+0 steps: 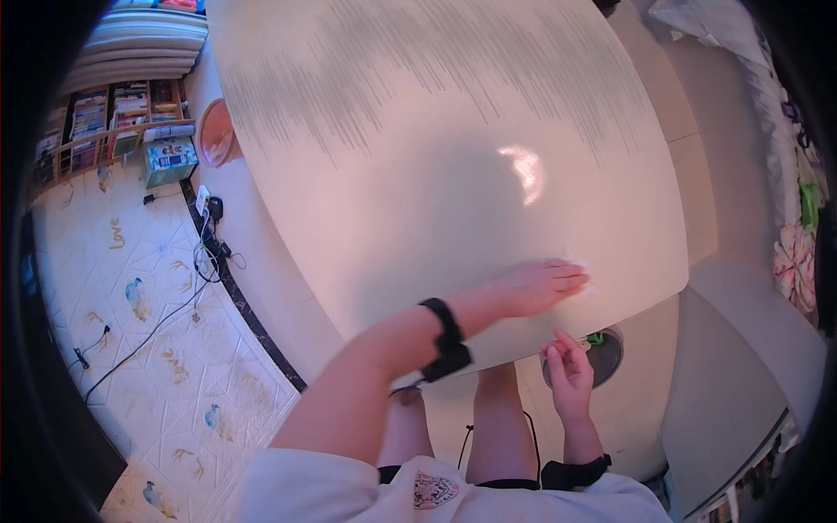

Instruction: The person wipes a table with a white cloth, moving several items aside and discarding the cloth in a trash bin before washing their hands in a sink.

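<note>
My left hand [546, 287] lies palm down near the right front part of a glossy pale table [418, 222] with grey streaks. Its fingers are together over a thin white wipe or tissue [590, 285], of which only the edges show around the fingertips. Just off the table's front edge is my right hand [570, 371], palm partly up, fingers loosely bent, with nothing seen in it. Behind that hand, on the floor, stands a round dark bin [611, 361] with something green inside. Each wrist wears a black band.
A pink bin [212, 134] stands beyond the table's left edge. Near it are a box [171, 162], a bookshelf [98, 131] and a power strip with tangled cables [208, 252]. A grey chair or sofa part [726, 372] is at the right. My legs are under the front edge.
</note>
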`<state>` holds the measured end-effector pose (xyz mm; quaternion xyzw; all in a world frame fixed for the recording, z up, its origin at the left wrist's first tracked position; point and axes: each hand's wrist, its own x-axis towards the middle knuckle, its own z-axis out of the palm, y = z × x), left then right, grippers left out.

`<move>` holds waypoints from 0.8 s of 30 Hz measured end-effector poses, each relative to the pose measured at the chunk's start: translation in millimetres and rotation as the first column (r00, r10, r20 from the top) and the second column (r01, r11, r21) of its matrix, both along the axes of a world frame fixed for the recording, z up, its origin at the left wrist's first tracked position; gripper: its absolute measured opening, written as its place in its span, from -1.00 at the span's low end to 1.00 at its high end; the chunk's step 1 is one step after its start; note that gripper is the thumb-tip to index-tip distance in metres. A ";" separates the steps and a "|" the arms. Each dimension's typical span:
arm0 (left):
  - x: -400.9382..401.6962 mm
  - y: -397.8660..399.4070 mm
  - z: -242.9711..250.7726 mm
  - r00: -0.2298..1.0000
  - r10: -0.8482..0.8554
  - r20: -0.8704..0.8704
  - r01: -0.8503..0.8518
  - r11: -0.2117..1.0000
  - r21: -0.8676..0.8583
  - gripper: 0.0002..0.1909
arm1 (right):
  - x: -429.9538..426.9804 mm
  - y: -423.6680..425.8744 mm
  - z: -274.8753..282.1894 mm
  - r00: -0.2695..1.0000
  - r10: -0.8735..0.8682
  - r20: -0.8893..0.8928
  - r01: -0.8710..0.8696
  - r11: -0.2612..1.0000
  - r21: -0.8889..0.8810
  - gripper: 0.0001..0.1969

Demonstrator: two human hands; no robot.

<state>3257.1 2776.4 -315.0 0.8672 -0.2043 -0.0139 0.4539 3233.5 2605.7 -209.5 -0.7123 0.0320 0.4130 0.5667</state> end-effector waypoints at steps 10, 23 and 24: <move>78.0 233.1 -11.0 0.488 0.867 0.098 -0.825 0.421 0.377 -0.62 | 21.1 -72.5 -59.6 0.959 -0.155 0.238 0.188 0.975 -0.120 -0.62; 80.1 189.5 10.0 0.504 0.267 -0.821 -0.863 0.166 -0.476 -0.57 | 57.5 -115.3 -57.2 0.857 -0.380 0.347 0.458 0.872 -0.176 -0.57; 96.0 231.5 18.6 0.465 0.340 -0.818 -0.871 0.009 -0.492 -0.57 | 53.6 -114.3 -58.7 0.870 -0.411 0.272 0.461 0.873 -0.157 -0.59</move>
